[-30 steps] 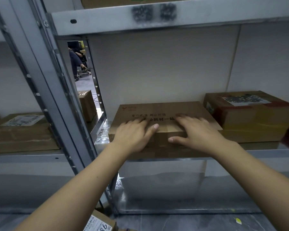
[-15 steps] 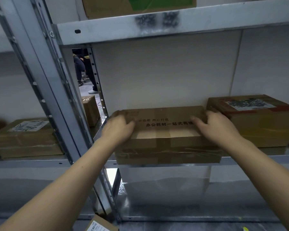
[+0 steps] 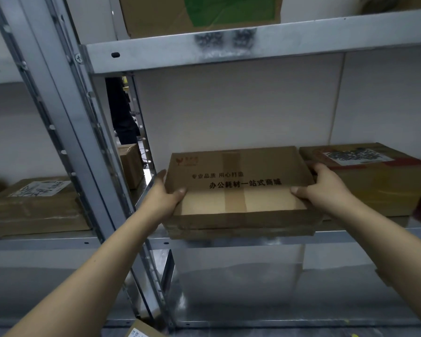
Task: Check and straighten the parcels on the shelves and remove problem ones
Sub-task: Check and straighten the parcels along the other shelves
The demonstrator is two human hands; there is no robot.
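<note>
Two hands are gripping the printed parcel (image 3: 238, 188). The left hand (image 3: 163, 198) and right hand (image 3: 326, 188) are clasping its opposite ends, thumbs on top. A labelled parcel (image 3: 379, 176) is sitting just beyond the right hand.

White back panel (image 3: 241, 110), far, one vertical seam at right. Person in dark clothing (image 3: 122, 113), far left, seen through gap. Grey floor (image 3: 277, 333), near.

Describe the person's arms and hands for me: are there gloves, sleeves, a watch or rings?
Both are bare. The left hand and right hand wear no gloves, and no rings show. The left forearm and right forearm are uncovered to the picture's edge: no sleeve shows. Neither wrist carries a watch or bracelet.
</note>
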